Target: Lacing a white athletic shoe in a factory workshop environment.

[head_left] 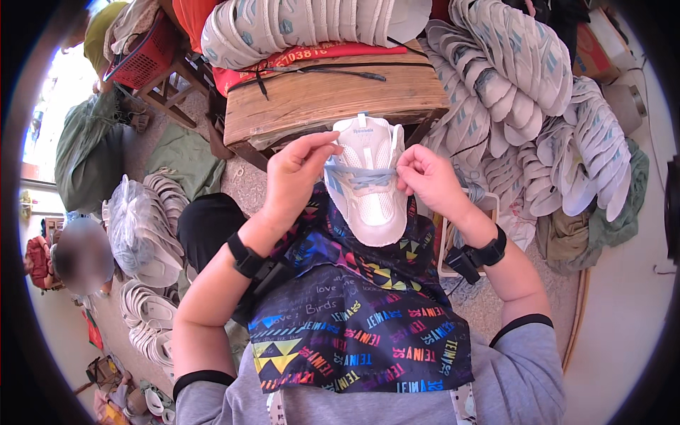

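Note:
A white shoe upper (377, 212) with light blue side patches lies on my lap, its toe toward me. Grey-blue shoelace (365, 173) crosses its lower eyelets, below the tall padded tongue (363, 131). My right hand (428, 177) pinches the lace at the upper's right edge. On the other side, my left hand (301, 166) is closed, thumb and fingertips together beside the tongue; what they hold, if anything, is too small to make out. A dark patterned apron (354, 319) lies under the upper.
A wooden bench (333, 95) stands ahead, bearing a row of white uppers (312, 25) and a dark cord (340, 71). More uppers (503, 71) are piled at right. A white basket (489, 205) sits by my right wrist. Bagged uppers (142, 227) stand at left; another person (83, 255) is beyond.

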`<state>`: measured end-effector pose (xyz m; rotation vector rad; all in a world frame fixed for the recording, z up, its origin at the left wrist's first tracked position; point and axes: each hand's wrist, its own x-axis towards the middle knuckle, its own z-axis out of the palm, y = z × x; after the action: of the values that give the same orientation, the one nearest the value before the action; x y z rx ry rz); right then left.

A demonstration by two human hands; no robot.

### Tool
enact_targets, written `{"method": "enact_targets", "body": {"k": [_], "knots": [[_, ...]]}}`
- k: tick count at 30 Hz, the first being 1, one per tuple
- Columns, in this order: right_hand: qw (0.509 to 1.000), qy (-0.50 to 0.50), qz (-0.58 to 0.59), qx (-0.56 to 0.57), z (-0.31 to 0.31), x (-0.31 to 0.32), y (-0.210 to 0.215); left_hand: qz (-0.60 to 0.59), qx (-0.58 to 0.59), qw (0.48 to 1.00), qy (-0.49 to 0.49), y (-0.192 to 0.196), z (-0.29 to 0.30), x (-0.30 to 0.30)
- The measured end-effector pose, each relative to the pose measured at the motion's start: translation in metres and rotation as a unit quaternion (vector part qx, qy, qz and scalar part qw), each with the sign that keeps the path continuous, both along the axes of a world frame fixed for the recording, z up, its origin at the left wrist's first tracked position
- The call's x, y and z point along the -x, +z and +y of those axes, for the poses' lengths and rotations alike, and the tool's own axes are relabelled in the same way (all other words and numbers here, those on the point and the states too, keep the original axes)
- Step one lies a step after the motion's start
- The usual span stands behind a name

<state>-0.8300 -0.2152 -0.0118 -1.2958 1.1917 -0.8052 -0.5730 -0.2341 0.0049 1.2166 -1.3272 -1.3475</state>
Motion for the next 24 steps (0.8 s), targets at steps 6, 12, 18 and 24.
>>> {"method": "enact_targets", "body": {"k": [6, 12, 18, 24], "knots": [[0.932, 0.051, 0.305, 0.188, -0.003, -0.012, 0.031, -0.068, 0.21, 0.975, -0.006, -0.02, 0.0, 0.019], [0.839, 0.115, 0.448, 0.286, -0.005, -0.023, 0.036, -0.052, 0.218, 0.974, 0.032, -0.032, 0.008, 0.02], [0.793, 0.25, 0.484, 0.274, -0.015, -0.013, 0.058, -0.007, 0.205, 0.979, 0.017, -0.033, 0.014, 0.017], [0.698, 0.311, 0.522, 0.379, -0.04, -0.006, 0.066, -0.21, 0.345, 0.915, 0.001, -0.026, 0.016, 0.016]]}}
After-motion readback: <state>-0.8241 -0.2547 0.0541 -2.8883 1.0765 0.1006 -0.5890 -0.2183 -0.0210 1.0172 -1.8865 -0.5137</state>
